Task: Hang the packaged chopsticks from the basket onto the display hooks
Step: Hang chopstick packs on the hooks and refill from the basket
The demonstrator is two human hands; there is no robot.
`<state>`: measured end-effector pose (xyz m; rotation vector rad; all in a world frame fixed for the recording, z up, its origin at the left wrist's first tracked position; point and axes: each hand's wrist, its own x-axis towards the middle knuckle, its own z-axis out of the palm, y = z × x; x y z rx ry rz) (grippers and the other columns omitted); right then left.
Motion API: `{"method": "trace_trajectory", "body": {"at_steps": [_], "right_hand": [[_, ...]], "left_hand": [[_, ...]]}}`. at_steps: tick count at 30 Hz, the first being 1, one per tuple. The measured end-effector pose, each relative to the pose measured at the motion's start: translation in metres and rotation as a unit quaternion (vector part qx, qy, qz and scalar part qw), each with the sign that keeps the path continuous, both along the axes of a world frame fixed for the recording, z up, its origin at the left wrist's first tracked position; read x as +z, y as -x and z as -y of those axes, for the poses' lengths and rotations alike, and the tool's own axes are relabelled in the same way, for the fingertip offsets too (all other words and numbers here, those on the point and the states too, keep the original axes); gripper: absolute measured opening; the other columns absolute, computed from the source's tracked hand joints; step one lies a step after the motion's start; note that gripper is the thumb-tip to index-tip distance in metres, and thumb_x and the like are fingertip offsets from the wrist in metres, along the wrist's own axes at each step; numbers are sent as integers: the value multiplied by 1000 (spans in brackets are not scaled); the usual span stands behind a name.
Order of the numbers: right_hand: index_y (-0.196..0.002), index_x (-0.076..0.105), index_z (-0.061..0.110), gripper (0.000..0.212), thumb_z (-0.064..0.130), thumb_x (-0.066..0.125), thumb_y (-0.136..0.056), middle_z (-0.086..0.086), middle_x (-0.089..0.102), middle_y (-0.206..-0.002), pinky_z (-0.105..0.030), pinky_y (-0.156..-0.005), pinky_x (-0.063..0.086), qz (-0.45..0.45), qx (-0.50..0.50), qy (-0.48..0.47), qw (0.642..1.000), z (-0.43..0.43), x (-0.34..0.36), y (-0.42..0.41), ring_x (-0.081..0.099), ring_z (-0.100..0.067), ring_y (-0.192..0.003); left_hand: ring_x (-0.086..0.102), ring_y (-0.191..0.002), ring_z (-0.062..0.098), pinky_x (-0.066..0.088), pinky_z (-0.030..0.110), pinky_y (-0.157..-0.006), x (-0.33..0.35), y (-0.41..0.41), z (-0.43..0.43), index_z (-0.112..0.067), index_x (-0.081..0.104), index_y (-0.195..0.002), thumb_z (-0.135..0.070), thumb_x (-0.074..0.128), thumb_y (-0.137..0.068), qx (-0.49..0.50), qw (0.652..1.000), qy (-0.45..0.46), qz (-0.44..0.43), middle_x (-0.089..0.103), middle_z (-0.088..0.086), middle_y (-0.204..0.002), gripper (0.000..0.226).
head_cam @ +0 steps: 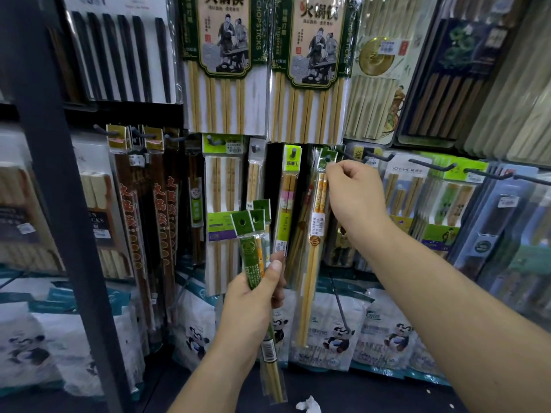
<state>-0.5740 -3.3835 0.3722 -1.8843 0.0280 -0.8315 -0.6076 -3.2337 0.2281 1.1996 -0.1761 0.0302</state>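
Note:
My left hand (253, 296) grips a bunch of packaged chopsticks (252, 231) upright, their green header cards with punched holes fanned out above my fingers. My right hand (354, 192) pinches the green header of another chopstick pack (316, 234) at a display hook (328, 158). That pack hangs straight down with bamboo sticks and a white price label showing. The basket is not in view.
Rows of hanging chopstick packs fill the display wall, with black hooks (432, 165) jutting out to the right of my right hand. A dark metal post (59, 204) stands at the left. Panda-print bags (340, 338) line the bottom, and crumpled white paper (308, 405) lies on the floor.

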Motion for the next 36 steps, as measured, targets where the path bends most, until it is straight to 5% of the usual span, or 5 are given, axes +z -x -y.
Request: {"method": "trace_trajectory", "body": {"at_steps": [3, 7, 12, 25, 36], "right_hand": [[-58, 31, 19, 45, 21, 50, -98, 10, 26, -45, -46, -97, 49, -1, -12, 1, 1000, 1, -1, -3, 25, -7, -43], [-65, 44, 14, 40, 34, 56, -99, 9, 35, -50, -28, -59, 46, 4, -46, 12, 999, 6, -8, -6, 35, -7, -46], [-69, 44, 15, 43, 42, 55, -101, 9, 42, -55, -12, -48, 37, -5, -54, 34, 998, 2, -31, 6, 44, 0, -46], [-86, 73, 19, 16, 20, 64, -100, -7, 70, -79, -13, -56, 50, -48, 198, 24, 979, -17, -42, 32, 62, -2, -61], [-77, 65, 9, 26, 19, 60, -100, 11, 50, -57, -19, -53, 42, 36, 79, -56, 995, 0, -15, 19, 44, -6, -54]], "left_hand": [[55, -60, 10, 52, 21, -63, 2, 2, -2, -44, 79, -99, -47, 63, -93, 2, 1000, -12, 8, 63, -1, -71, 18], [46, -52, 12, 43, 33, -60, 5, 4, -3, -49, 76, -69, -45, 58, -99, -12, 1000, -13, 15, 56, 10, -70, 35], [51, -55, 11, 45, 27, -53, 4, 1, -1, -24, 73, -114, -16, 52, -106, -25, 1000, 17, 7, 65, 8, -73, 24], [71, -72, 17, 55, 26, -57, 9, 8, 4, -18, 63, -128, -19, 50, -107, -101, 993, -10, 61, 79, 14, -104, 25], [75, -105, 17, 63, 28, -77, 3, 1, 3, -21, 67, -127, -22, 52, -107, -48, 998, 41, -9, 79, 5, -111, 25]]}}
